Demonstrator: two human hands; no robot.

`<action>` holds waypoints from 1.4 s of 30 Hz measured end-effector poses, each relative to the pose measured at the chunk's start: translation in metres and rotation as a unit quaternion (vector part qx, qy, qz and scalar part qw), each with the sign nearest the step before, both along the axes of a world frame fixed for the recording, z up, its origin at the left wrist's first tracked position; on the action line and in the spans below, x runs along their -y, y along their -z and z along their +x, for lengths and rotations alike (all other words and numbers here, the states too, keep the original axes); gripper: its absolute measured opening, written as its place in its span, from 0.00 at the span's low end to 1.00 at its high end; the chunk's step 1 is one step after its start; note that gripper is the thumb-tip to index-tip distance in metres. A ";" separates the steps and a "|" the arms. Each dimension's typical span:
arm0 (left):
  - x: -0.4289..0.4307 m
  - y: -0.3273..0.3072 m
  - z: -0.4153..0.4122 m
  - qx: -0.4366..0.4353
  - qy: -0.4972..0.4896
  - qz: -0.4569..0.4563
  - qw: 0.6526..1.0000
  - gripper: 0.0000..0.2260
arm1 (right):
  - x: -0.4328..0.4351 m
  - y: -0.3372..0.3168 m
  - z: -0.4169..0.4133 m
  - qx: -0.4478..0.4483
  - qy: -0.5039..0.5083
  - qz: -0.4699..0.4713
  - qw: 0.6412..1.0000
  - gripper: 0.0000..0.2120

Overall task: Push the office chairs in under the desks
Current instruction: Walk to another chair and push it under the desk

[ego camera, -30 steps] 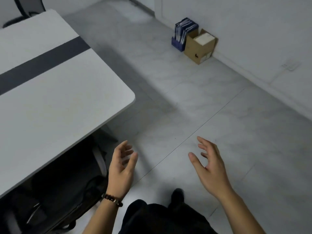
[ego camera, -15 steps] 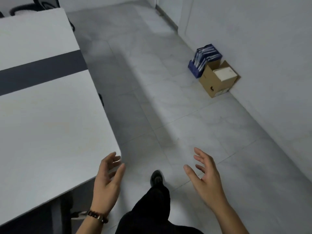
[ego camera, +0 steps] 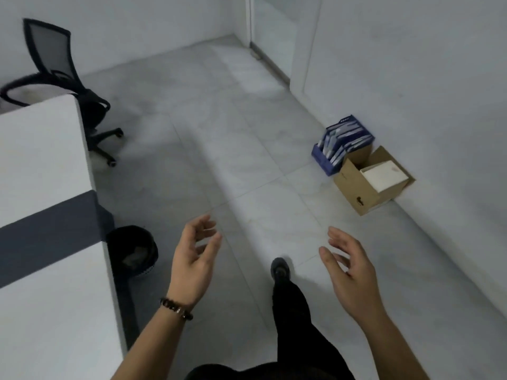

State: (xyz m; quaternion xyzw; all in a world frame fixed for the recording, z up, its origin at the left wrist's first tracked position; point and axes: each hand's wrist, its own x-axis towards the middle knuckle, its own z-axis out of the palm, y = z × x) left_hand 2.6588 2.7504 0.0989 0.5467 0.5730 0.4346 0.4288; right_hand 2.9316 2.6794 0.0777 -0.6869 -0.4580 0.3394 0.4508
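Grey tiled floor (ego camera: 219,138) ahead. My left hand (ego camera: 194,259) and right hand (ego camera: 348,272) hang loosely spread, holding nothing. Office chair (ego camera: 63,86) sits far up-left of them at the worktop (ego camera: 41,165) end, upright mesh back away from it.

dark bead bracelet (ego camera: 177,309), black trousers (ego camera: 299,325), dark shoe (ego camera: 279,269)

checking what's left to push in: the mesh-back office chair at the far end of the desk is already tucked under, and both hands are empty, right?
Not quite. The head view shows the mesh-back office chair standing out from the far end of the desk, its wheeled base out on the open floor, not tucked under. The left hand and right hand are indeed empty.
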 end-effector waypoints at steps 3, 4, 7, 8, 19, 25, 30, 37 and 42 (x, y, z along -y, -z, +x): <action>-0.081 0.012 0.013 -0.011 -0.033 -0.024 0.999 0.14 | -0.114 0.016 0.012 -0.014 -0.040 -0.008 0.999 0.19; -0.108 0.007 0.016 -0.012 -0.047 -0.034 0.998 0.14 | -0.153 0.014 0.014 -0.021 -0.058 -0.015 0.998 0.19; -0.191 -0.021 0.013 -0.019 -0.092 -0.030 0.995 0.14 | -0.276 -0.005 0.010 -0.026 -0.128 -0.006 0.991 0.19; -0.217 -0.031 0.008 -0.022 -0.109 -0.023 0.994 0.16 | -0.316 -0.014 0.005 -0.025 -0.152 -0.006 0.988 0.19; -0.434 0.022 -0.065 0.003 -0.313 -0.056 0.948 0.11 | -0.653 0.012 -0.090 -0.002 -0.325 -0.038 0.945 0.20; -0.627 0.032 -0.135 0.015 -0.343 -0.073 0.936 0.12 | -0.841 0.009 -0.155 0.029 -0.358 -0.054 0.932 0.20; -0.817 -0.026 -0.194 0.009 -0.289 -0.025 0.957 0.15 | -1.006 -0.032 -0.195 0.021 -0.317 -0.004 0.948 0.20; -1.036 -0.017 -0.256 -0.035 -0.288 -0.014 0.957 0.11 | -1.209 0.005 -0.266 -0.008 -0.316 -0.009 0.949 0.18; -1.149 -0.010 -0.307 -0.028 -0.334 -0.095 0.937 0.13 | -1.362 0.012 -0.351 -0.016 -0.382 -0.029 0.924 0.18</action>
